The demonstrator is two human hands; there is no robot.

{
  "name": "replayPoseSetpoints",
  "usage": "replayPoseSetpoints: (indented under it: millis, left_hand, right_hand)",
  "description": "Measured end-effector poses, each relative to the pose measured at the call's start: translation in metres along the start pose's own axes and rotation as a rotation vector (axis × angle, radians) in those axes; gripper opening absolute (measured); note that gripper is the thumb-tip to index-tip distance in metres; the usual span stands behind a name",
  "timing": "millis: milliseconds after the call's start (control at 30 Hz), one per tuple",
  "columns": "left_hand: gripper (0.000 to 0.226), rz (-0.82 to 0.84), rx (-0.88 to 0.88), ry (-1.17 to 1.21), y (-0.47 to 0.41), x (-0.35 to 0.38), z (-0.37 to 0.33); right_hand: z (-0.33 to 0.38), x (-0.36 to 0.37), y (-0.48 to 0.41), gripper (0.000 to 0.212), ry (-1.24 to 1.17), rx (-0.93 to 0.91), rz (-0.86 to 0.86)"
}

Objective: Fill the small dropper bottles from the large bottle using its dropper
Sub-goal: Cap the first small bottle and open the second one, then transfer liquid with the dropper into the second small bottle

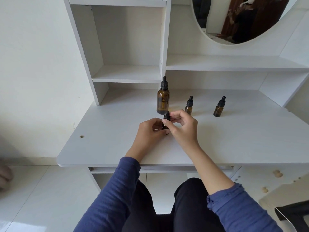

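Work centred on the held small bottle (166,114), upright near the middle of the desk (108,139) and just in front of the large bottle (163,100). Whether its base touched the surface could not be told, because the fingers hid it. The left hand (150,131) was curled round the amber body, probably to keep it from turning. The right hand (183,126) pinched the black dropper cap between thumb and fingertips, the other fingers loosely bent. That split grip suited unscrewing, so the step in hand looked like opening this bottle to receive liquid. Neither hand held anything else.

The large bottle stood upright directly behind, its own dropper screwed on and untouched, likely kept close so each transfer would be short. The second small bottle (189,106) stood just to its right and the third small bottle (219,108) further right, well apart from the hands. Both were capped and upright, apparently waiting their turn.

Counted: one large bottle, three small bottles, four black dropper caps, all fitted.

Beyond them rose a white shelf unit (127,47) with a round mirror (234,17) to its right. Blue sleeves (117,190) covered the forearms, the right one pushed up higher.
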State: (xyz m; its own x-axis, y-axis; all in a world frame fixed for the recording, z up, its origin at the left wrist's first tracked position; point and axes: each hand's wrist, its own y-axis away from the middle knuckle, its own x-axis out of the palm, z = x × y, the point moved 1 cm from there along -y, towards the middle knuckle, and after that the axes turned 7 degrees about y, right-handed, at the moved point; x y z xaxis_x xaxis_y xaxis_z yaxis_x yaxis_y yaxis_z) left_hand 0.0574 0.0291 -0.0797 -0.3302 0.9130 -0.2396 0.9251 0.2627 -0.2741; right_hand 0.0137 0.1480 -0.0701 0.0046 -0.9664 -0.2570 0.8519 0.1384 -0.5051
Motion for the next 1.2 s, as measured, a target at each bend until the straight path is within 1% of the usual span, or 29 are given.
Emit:
replayPoseSetpoints:
  millis: [133,367,467,600,667,800,900,1000,1100,1200]
  left_hand:
    - [0.02,0.025,0.0,0.002,0.0003,-0.001,-0.001]
    - [0.022,0.019,-0.008,0.018,0.0006,0.0004,-0.0001]
    - [0.022,0.023,0.005,0.003,0.0007,0.0007,-0.0004]
    - [0.024,0.016,-0.004,0.012,-0.0004,0.0008,0.0022]
    - [0.026,0.016,-0.007,0.008,-0.0008,0.0008,0.0034]
    - [0.027,0.02,-0.012,0.009,-0.0013,0.0009,0.0043]
    - [0.024,0.018,-0.004,0.009,-0.001,0.0009,0.0035]
    - [0.022,0.024,0.016,-0.012,-0.0008,0.0012,0.002]
    - [0.022,0.02,0.0,0.0,-0.0007,0.0012,0.0019]
    - [0.023,0.026,-0.009,0.012,-0.0007,0.0009,0.002]
  right_hand:
    - [0.0001,-0.0003,0.0001,0.019,-0.024,0.02,0.061]
    - [0.0027,-0.0015,0.0017,0.023,-0.064,0.009,0.085]
    - [0.004,-0.001,0.0008,0.017,-0.038,-0.044,0.027]
    - [0.004,-0.0007,-0.0003,0.013,-0.072,-0.008,-0.055]
    - [0.0034,-0.0017,0.0005,0.01,-0.082,-0.016,-0.039]
    - [0.0043,-0.0021,0.0023,0.016,-0.104,-0.038,0.022]
    - [0.0055,-0.001,0.0018,0.016,-0.118,-0.051,-0.003]
    - [0.0044,0.0022,0.0003,0.018,-0.053,-0.097,-0.017]
    - [0.003,0.0044,-0.0029,0.013,-0.054,-0.059,-0.053]
    - [0.0056,0.0051,-0.0054,0.01,-0.033,-0.068,-0.042]
